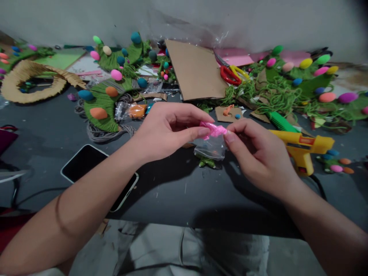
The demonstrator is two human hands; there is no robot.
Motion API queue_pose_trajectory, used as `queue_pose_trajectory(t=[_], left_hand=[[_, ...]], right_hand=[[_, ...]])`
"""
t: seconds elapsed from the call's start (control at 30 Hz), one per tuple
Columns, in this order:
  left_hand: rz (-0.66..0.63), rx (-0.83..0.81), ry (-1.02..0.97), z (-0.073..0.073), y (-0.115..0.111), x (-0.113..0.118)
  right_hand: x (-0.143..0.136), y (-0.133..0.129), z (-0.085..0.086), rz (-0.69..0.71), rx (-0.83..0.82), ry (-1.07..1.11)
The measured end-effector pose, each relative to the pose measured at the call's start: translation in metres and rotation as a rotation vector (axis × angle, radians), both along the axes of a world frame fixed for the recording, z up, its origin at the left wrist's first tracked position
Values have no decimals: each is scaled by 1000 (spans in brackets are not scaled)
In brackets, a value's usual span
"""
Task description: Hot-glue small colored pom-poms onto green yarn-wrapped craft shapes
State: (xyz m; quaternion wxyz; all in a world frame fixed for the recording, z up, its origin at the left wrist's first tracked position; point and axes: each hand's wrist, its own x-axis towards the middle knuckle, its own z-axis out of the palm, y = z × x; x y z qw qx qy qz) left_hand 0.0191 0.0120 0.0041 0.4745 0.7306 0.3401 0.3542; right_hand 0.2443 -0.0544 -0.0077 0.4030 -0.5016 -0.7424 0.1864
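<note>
Over the dark table, a small lump of bright pink modelling clay stretches between my two hands. My left hand pinches its left end between thumb and fingers. From the other side, my right hand grips the right end with thumb and forefinger. Clear plastic hangs just beneath the clay; whether it is joined to it I cannot tell. Below that, a small green yarn-wrapped piece lies on the table, partly covered by the plastic.
A yellow glue gun lies beside my right hand, and a phone sits under my left forearm. Behind are a cardboard sheet, scissors, green yarn, a straw-coloured ring and a green wreath piece with coloured balls.
</note>
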Motion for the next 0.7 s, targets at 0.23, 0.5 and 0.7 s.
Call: queue_pose_trajectory(t=[0.23,0.5,0.7], left_hand=[[19,4,-50,0,0,0],[-81,15,-114,0,-5,6],[-123,-17,-79,0,-3,4]], right_hand=[[3,1,-1,-58,108,49],[-2,1,-1,19,-28,78],[-3,1,2,-50,-60,175]])
